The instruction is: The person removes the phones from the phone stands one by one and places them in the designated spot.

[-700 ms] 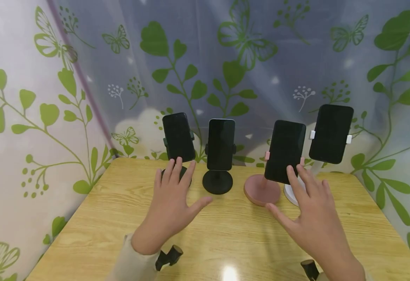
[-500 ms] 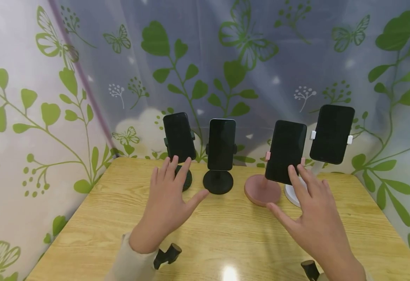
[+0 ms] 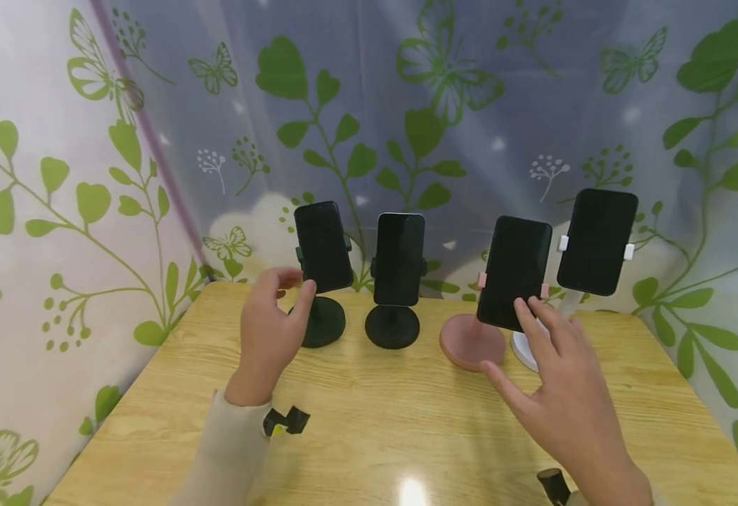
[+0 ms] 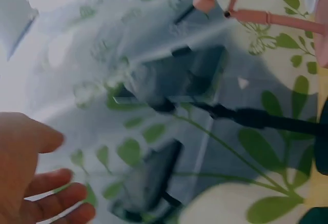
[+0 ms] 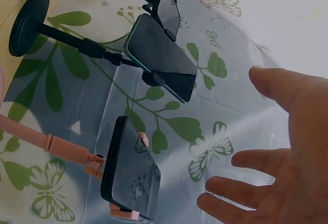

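Four-legged words aside, several phone stands each hold a dark-screened phone in the head view. The leftmost phone [image 3: 324, 246] sits in a dark green stand [image 3: 326, 325]. Just left of and in front of it is my left hand [image 3: 268, 334], fingers loosely bent, thumb raised. The left wrist view shows that hand [image 4: 31, 178] apart from the phones, holding nothing. A phone [image 3: 516, 270] in a pink stand [image 3: 472, 343] stands before my right hand [image 3: 568, 390]. The right wrist view shows this hand [image 5: 282, 147] with spread fingers, clear of that phone.
A black stand [image 3: 392, 327] bears another phone [image 3: 399, 260] in the middle. Farthest right, a phone [image 3: 598, 241] is clamped in a white stand [image 3: 524, 350], partly hidden by my right hand. The wooden table [image 3: 369, 436] ends at a leaf-patterned curtain [image 3: 356, 105].
My left hand has turned and moved left, from in front of the leftmost stand to its left side, its fingers now bent. My right hand has hardly moved.
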`<state>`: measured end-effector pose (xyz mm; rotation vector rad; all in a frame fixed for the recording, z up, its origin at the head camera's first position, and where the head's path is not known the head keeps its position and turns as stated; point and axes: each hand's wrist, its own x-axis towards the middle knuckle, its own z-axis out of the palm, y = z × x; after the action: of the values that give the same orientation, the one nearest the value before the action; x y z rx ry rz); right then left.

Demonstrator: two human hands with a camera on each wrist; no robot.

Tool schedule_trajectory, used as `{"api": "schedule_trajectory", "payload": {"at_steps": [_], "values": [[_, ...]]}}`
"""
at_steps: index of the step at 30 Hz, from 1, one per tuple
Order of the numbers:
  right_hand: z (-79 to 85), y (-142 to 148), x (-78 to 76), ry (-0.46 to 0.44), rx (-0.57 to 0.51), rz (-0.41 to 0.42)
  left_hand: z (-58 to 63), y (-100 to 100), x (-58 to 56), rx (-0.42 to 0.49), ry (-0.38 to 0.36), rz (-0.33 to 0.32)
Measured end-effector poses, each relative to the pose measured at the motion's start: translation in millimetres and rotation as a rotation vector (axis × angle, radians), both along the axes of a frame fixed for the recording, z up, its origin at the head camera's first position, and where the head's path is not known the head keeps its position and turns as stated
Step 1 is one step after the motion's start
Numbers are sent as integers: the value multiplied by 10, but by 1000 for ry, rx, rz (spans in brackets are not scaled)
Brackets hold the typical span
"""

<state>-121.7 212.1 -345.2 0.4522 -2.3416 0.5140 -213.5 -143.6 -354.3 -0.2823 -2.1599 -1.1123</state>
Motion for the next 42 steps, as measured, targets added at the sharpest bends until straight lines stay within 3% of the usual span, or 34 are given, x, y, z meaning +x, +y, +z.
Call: {"api": "schedule_trajectory", "payload": {"at_steps": [3,5,11,16,20,28,33,37,42], "values": [[1,-4,-2,19,-13,12,-53,-91,-175,143,-65,-33],[6,-10,1,34,-19,16,-75,-148,-287,190,-131,-45],[29,-21,24,73,-35,15,-109,-261,-572,174,-354,-110],[19,-23,30,67,-44,21,-147,-258,-663,273,-461,-225],[23,-15,37,54,-48,22,-144,-227,-672,329,-515,-266],[38,0,45,36,-54,20,-172,-188,-743,537,-568,-329],[42,10,55,-4,-55,10,-223,-130,-774,643,-563,-349],[46,16,60,-34,-61,-4,-253,-114,-805,669,-543,-303],[60,25,63,-50,-67,-16,-292,-104,-854,616,-443,-216]]}}
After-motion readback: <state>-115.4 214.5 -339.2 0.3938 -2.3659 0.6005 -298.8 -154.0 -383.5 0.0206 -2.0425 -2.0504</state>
